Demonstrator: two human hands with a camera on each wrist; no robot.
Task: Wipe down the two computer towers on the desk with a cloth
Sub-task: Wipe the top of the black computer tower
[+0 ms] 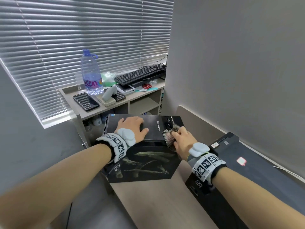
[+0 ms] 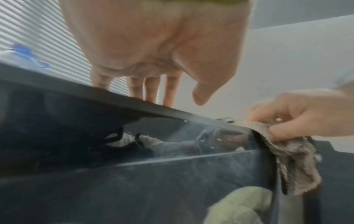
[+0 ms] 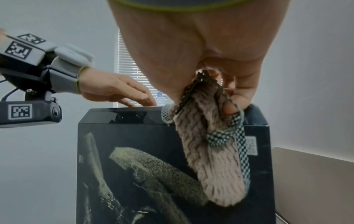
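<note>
The left hand lies flat, fingers straight, on the top of the upright black computer tower at the desk's far left corner. The right hand grips a bunched grey-brown cloth with curled fingers, at the top's near right edge; in the right wrist view the cloth hangs down over the tower's side panel, which bears a pale printed picture. The tower stands on end. Its narrow top runs left to right in the head view, with the word "lenovo" printed across it and a strip of buttons and ports at the right end, just beyond the cloth.

A second black tower lies flat on its side along the right wall, its long axis running from near to far, with a small red sticker on the upper face. It is just beside the right wrist.

Behind the desk, a low shelf unit under the window blinds carries a large water bottle, a keyboard, a phone and red scissors.
</note>
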